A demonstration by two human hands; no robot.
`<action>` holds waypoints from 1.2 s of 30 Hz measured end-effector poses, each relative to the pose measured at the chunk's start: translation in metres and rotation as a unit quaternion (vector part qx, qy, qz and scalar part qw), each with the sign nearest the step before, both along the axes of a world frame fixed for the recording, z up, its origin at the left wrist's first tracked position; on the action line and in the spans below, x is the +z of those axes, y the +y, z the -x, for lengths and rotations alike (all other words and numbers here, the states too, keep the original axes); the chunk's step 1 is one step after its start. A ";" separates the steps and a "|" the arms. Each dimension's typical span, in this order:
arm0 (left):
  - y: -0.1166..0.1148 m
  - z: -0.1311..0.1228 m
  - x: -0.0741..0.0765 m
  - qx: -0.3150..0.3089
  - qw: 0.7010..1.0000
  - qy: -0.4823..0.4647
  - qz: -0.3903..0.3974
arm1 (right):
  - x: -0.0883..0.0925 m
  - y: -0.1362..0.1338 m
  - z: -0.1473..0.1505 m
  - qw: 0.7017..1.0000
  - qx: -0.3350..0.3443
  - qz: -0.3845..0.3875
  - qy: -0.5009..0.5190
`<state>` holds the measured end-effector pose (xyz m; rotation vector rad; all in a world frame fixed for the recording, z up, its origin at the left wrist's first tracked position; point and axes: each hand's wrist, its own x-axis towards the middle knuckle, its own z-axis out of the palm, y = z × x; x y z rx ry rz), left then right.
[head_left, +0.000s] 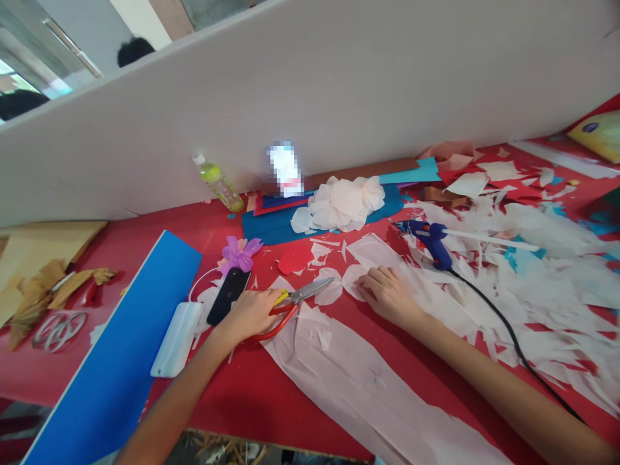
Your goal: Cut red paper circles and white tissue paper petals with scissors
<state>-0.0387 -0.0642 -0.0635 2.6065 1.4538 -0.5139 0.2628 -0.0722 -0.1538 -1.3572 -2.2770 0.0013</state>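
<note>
My left hand [256, 313] is closed on red-and-yellow-handled scissors [299, 295], whose blades point right and look closed, over the edge of a pale paper petal piece [329, 289]. The piece has two rounded lobes joined at a narrow middle. My right hand [385, 290] rests with bent fingers on the right lobe, its fingertips pressed to the paper. Below both hands a long pale pink crepe strip [358, 374] runs toward the front edge. Behind them, a white paper flower [343, 203] lies on blue paper [271, 223].
A blue glue gun [431, 239] with a black cord lies right, among white paper scraps [527, 284]. At left are a blue board [121, 349], a white power bank [177, 339], a black phone [229, 296] and a purple flower [241, 253]. A bottle [220, 185] and lit phone [285, 169] stand against the partition.
</note>
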 end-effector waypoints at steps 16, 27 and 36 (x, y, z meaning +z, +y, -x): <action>-0.001 -0.009 -0.011 -0.031 0.999 0.005 0.006 | 0.000 -0.001 0.001 0.999 -0.004 -0.024 -0.022; -0.002 -0.009 -0.011 -0.031 0.999 -0.002 0.006 | -0.001 0.000 0.001 0.999 -0.006 -0.032 -0.036; -0.003 -0.009 -0.010 -0.030 1.000 -0.007 0.006 | 0.000 0.000 0.003 0.999 -0.011 -0.036 -0.038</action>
